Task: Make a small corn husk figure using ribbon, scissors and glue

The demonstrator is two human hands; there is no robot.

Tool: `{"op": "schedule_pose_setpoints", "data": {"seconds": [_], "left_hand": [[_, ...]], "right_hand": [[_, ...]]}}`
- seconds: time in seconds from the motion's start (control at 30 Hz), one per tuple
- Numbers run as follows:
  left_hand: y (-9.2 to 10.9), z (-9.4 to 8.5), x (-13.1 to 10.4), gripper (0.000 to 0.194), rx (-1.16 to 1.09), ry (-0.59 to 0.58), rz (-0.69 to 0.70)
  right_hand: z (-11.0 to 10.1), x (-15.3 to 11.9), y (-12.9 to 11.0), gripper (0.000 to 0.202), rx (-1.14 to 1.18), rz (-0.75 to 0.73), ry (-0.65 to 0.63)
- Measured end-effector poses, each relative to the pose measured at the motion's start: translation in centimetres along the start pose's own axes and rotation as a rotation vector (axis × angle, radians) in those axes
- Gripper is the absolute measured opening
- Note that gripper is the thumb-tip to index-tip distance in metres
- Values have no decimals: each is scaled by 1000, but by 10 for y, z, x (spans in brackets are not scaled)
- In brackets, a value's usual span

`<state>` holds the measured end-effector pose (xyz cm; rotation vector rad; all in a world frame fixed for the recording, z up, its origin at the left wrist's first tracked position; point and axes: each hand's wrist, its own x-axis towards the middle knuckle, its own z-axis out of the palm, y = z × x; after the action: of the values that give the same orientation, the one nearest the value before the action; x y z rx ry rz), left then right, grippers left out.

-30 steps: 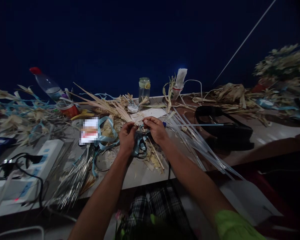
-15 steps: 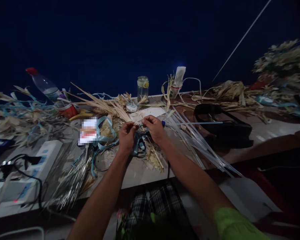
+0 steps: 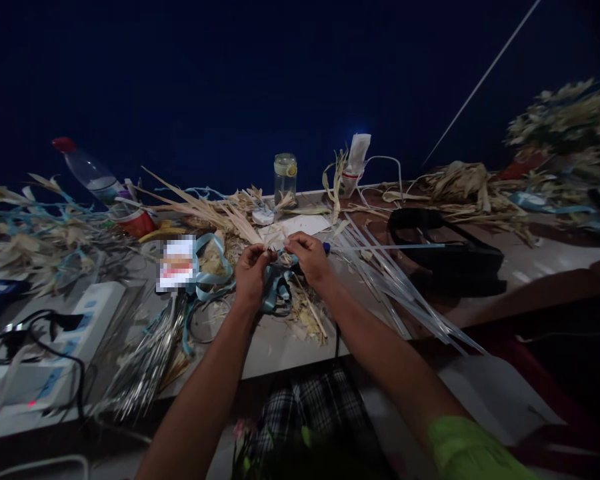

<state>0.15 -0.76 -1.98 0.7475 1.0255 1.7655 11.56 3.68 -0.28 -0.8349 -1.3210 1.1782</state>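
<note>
In the middle of the table, my left hand (image 3: 251, 273) is closed in a pinch at the base of a pale piece of dried husk (image 3: 274, 235). Close on its right, my right hand (image 3: 311, 259) pinches too, with thumb and forefinger together; a bit of light blue shows between the hands, too small to make out. A pale blue ribbon (image 3: 215, 275) lies looped left of my left hand, and more blue ribbon (image 3: 275, 292) lies beneath the hands. A white sheet (image 3: 307, 224) lies just beyond the fingertips.
Clear plastic tubes (image 3: 390, 287) and a black strapped object (image 3: 445, 253) lie on the right. Metal wires (image 3: 147, 360) and a power strip (image 3: 83, 327) are at left. A glass jar (image 3: 285, 177), a red-capped bottle (image 3: 87, 170) and husk piles (image 3: 460, 187) stand behind.
My left hand has shifted very slightly left, opening a little more gap between the two hands. My right hand stays almost where it was, and both still pinch.
</note>
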Motion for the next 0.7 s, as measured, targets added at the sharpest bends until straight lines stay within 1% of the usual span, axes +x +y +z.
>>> {"op": "schedule_pose_setpoints", "data": {"seconds": [0.07,0.13,0.27,0.5,0.7], "left_hand": [[0,-1,0,24,-10,-23,-30],[0,-1,-1,25,11,-54,-49],[1,2,-3,25,86,-74,-37],[3,5,-5,20,186,-82,42],[4,5,-6,19,197,-75,28]], "right_hand": [[1,0,-2,16,39,43,6],[1,0,-3,17,90,87,7],[3,-1,-6,18,113,117,-3],[3,-1,-2,17,77,94,8],[4,-2,-3,18,39,63,29]]}}
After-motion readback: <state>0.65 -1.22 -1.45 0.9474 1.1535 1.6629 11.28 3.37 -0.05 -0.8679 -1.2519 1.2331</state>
